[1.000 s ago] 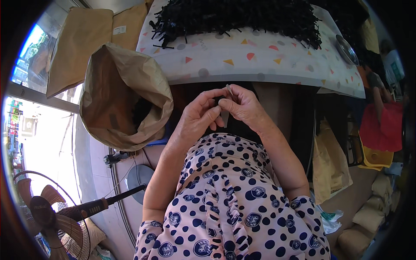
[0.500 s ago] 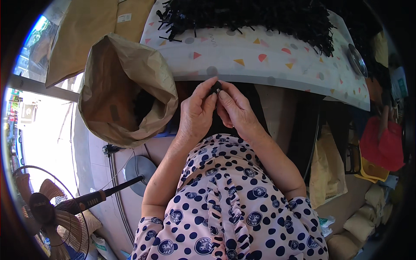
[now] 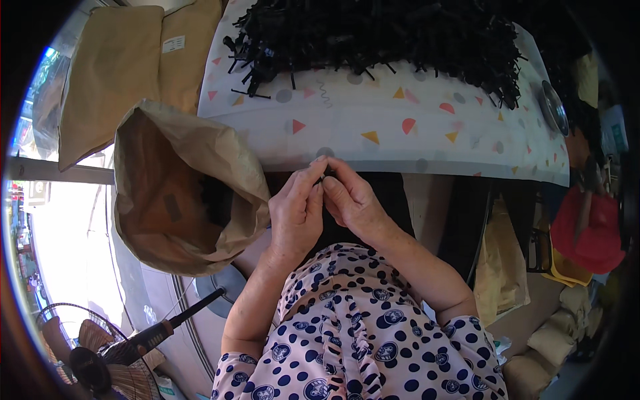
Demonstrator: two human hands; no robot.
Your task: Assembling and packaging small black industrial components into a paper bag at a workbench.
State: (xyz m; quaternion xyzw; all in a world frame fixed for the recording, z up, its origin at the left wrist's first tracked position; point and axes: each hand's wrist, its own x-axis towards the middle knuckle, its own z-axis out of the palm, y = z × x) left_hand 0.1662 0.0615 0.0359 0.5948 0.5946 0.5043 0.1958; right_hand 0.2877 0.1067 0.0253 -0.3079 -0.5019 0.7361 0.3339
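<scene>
My left hand (image 3: 297,213) and my right hand (image 3: 350,200) meet just below the near edge of the table, fingertips pinched together on a small black part (image 3: 324,177) that is mostly hidden between them. A large heap of black plastic pieces (image 3: 393,33) lies on the patterned white tablecloth (image 3: 400,133) above my hands. An open brown paper sack (image 3: 180,193) stands to the left of my left hand, with dark pieces inside.
More brown paper bags (image 3: 120,73) lean at the upper left. A fan (image 3: 100,360) stands at the lower left with a dark-handled tool (image 3: 167,327) beside it. A red object (image 3: 593,227) and tan bags (image 3: 507,273) sit at the right.
Both hands have stayed together on the small part, turning it slightly; the view has shifted so the table and heap sit a little lower in the picture.
</scene>
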